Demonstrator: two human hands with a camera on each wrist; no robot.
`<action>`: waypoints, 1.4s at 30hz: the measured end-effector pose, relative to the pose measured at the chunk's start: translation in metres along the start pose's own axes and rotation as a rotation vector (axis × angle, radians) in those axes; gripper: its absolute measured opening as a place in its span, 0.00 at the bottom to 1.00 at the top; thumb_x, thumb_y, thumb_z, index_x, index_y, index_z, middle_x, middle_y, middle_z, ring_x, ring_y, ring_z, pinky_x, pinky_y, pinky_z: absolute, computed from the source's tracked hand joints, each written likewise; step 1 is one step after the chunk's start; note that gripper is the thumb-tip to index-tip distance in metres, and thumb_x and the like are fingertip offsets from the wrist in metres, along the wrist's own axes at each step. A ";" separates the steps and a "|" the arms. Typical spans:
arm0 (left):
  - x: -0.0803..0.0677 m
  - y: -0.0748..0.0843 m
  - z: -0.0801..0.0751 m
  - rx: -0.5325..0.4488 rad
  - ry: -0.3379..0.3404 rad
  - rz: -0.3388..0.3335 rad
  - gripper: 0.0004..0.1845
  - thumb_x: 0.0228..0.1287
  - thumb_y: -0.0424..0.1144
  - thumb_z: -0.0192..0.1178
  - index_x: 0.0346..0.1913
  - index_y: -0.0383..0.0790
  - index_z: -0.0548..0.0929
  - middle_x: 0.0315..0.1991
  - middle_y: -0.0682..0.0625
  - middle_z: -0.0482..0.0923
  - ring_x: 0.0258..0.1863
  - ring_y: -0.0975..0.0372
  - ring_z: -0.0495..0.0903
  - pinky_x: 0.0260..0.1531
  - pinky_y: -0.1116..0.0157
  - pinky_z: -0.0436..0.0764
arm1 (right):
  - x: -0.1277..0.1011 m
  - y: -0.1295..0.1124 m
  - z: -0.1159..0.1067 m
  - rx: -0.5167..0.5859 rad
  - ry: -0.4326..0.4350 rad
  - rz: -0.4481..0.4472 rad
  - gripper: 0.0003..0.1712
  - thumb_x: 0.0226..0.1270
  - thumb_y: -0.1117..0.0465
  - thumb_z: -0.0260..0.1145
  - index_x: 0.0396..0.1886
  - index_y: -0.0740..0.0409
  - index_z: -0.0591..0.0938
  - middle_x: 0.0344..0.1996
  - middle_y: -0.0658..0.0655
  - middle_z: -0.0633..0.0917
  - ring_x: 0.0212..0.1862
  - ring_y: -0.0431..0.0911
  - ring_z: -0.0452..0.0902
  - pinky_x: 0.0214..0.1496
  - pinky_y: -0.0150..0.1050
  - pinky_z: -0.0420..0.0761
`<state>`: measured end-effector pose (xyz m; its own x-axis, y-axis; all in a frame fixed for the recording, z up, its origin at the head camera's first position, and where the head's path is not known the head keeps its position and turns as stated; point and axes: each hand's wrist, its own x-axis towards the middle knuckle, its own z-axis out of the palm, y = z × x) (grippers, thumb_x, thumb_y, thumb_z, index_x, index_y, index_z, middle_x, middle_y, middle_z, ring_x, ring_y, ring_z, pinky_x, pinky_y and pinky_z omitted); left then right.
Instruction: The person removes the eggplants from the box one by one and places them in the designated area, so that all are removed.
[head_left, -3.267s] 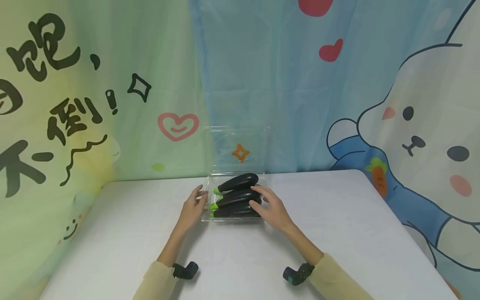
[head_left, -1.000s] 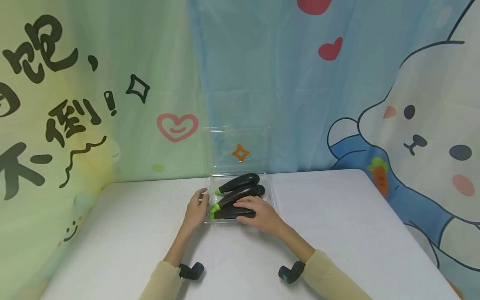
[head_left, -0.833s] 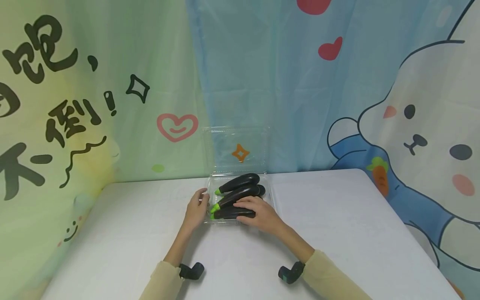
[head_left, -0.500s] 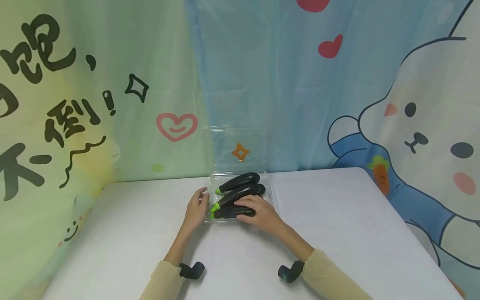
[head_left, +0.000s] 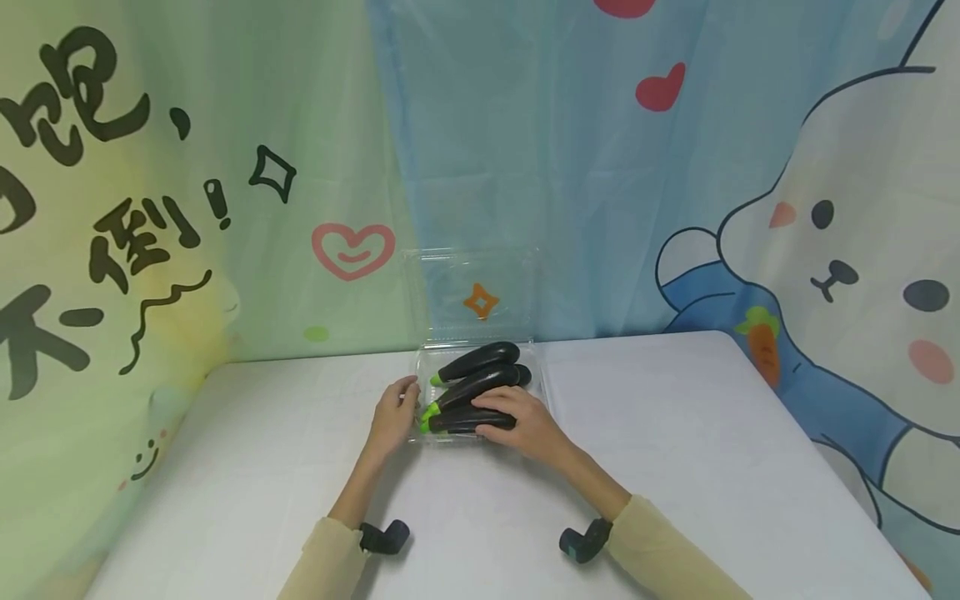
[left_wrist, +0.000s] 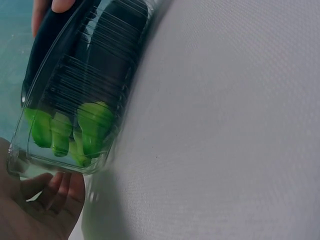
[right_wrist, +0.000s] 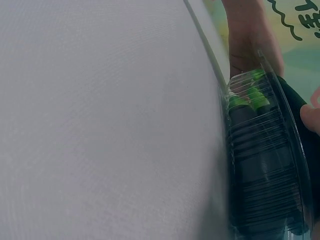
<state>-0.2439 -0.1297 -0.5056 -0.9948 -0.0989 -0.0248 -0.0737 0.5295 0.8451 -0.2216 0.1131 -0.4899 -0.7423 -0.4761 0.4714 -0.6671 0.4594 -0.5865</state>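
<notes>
On white cloth [head_left: 660,467], loose left fingers [left_wrist: 75,190] touch a box [head_left: 536,357]; right fingers [head_left: 498,402] grip an eggplant [head_left: 459,421] beside others [head_left: 482,358].

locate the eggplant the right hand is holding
In the head view, the eggplant is at the near side of the clear container, pinched by the right hand, its green end pointing left, toward the left hand.
</notes>
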 end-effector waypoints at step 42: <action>0.000 0.000 -0.001 -0.007 -0.005 0.038 0.24 0.76 0.46 0.41 0.65 0.35 0.72 0.50 0.40 0.77 0.48 0.54 0.79 0.42 0.61 0.82 | -0.003 0.008 -0.006 0.064 0.207 -0.100 0.20 0.55 0.64 0.73 0.50 0.56 0.85 0.45 0.54 0.84 0.47 0.48 0.81 0.46 0.40 0.83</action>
<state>-0.2434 -0.1304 -0.5050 -0.9972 -0.0744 0.0050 -0.0351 0.5273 0.8489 -0.2249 0.1226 -0.4916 -0.6743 -0.3498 0.6503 -0.7373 0.3664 -0.5675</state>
